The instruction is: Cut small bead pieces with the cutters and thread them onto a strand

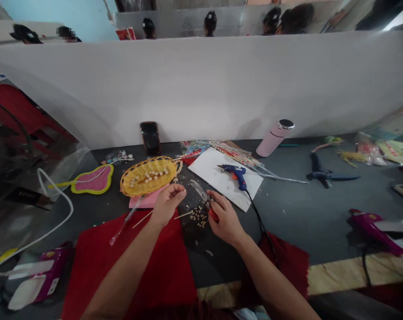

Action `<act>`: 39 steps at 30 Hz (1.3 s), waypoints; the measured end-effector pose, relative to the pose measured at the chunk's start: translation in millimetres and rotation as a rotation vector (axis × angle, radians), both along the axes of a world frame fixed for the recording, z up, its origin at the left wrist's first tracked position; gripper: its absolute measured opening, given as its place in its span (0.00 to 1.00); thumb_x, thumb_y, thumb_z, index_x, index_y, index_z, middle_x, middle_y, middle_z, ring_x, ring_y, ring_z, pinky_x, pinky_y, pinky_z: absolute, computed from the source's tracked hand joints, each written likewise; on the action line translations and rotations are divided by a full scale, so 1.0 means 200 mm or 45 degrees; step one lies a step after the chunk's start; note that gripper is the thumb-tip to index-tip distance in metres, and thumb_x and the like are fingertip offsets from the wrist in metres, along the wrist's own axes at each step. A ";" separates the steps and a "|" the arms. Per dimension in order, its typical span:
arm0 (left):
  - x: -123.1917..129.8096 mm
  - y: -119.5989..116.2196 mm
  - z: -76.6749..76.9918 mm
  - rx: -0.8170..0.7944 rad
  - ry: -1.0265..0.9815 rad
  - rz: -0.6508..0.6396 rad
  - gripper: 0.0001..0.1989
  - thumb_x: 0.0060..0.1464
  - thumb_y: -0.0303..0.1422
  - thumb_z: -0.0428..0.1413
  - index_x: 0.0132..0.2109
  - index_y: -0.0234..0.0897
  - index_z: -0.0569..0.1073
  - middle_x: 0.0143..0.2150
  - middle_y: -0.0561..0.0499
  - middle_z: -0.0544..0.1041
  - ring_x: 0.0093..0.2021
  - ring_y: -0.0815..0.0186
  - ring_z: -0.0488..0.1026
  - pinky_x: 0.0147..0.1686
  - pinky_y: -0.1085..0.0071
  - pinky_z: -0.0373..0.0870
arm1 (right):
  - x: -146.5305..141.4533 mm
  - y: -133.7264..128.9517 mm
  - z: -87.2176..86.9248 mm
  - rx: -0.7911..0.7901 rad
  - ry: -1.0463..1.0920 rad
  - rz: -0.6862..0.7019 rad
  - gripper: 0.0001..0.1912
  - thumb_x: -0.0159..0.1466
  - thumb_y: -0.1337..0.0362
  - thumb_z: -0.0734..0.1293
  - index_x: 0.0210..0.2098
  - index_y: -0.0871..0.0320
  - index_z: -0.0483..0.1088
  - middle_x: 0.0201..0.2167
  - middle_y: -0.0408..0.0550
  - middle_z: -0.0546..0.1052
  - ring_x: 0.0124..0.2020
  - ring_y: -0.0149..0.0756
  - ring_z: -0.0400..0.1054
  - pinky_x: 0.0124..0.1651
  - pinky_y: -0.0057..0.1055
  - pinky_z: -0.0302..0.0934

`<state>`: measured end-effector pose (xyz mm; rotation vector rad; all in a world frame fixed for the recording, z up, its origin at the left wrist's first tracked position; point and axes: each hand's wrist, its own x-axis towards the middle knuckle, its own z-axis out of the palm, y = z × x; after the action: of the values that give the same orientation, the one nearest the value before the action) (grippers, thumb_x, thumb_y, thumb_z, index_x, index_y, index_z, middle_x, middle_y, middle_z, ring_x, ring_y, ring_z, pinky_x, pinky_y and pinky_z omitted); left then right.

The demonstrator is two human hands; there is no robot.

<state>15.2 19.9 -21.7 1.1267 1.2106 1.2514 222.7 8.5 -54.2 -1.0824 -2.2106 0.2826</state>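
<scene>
My left hand [169,202] is closed in a pinch on a tiny pale piece at its fingertips, just below a yellow woven basket [131,177] that holds small pale pieces. Red-handled cutters [199,190] are in my right hand [223,215], their blades apart and pointing up and left. Between and below the hands lies a pile of small cut bits [199,217] with a thin stick [183,215] beside it. A blue glue gun [236,173] rests on a white board [217,178] beyond my right hand.
A phone [150,138] leans on the white partition [201,89]. Behind the board lie colourful strips [234,153], with a pink bottle [274,138] to their right. Red cloth [128,266] covers the near left. Purple tools [381,231] lie at both sides; people's heads show beyond the partition.
</scene>
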 end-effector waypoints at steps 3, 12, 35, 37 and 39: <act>0.00 0.00 0.01 0.013 -0.043 0.016 0.08 0.49 0.35 0.59 0.33 0.35 0.71 0.28 0.55 0.70 0.29 0.73 0.64 0.31 0.77 0.60 | -0.01 -0.02 0.02 0.066 -0.177 -0.012 0.13 0.56 0.72 0.62 0.41 0.58 0.67 0.60 0.56 0.59 0.55 0.49 0.58 0.54 0.48 0.56; 0.00 0.00 0.01 0.032 0.011 0.033 0.08 0.47 0.34 0.59 0.34 0.34 0.73 0.31 0.53 0.74 0.32 0.69 0.68 0.34 0.75 0.63 | -0.02 -0.04 0.04 0.106 -0.343 -0.048 0.11 0.56 0.70 0.65 0.40 0.58 0.68 0.61 0.56 0.58 0.53 0.50 0.57 0.51 0.46 0.57; 0.03 -0.02 -0.05 0.087 0.046 0.247 0.09 0.46 0.34 0.60 0.35 0.35 0.72 0.32 0.53 0.75 0.32 0.68 0.70 0.35 0.72 0.66 | -0.06 -0.05 0.02 0.012 -0.046 0.077 0.10 0.55 0.72 0.63 0.38 0.59 0.68 0.54 0.58 0.64 0.51 0.47 0.60 0.52 0.47 0.60; 0.03 -0.02 -0.06 0.089 0.103 0.284 0.09 0.46 0.34 0.60 0.35 0.35 0.73 0.31 0.53 0.76 0.30 0.68 0.70 0.33 0.73 0.66 | -0.07 -0.05 0.02 0.008 -0.033 0.092 0.10 0.56 0.72 0.63 0.38 0.59 0.68 0.54 0.58 0.64 0.51 0.47 0.60 0.52 0.47 0.60; 0.03 -0.03 -0.05 0.097 0.157 0.325 0.08 0.46 0.34 0.60 0.34 0.36 0.73 0.30 0.53 0.76 0.30 0.68 0.70 0.32 0.73 0.67 | -0.07 -0.05 0.02 0.013 -0.017 0.102 0.10 0.56 0.72 0.63 0.38 0.58 0.68 0.53 0.58 0.65 0.51 0.47 0.61 0.52 0.47 0.61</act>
<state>21.2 14.7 -31.6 1.1447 1.4447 1.4468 208.1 -2.2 -51.0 -0.9948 -2.2683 0.2995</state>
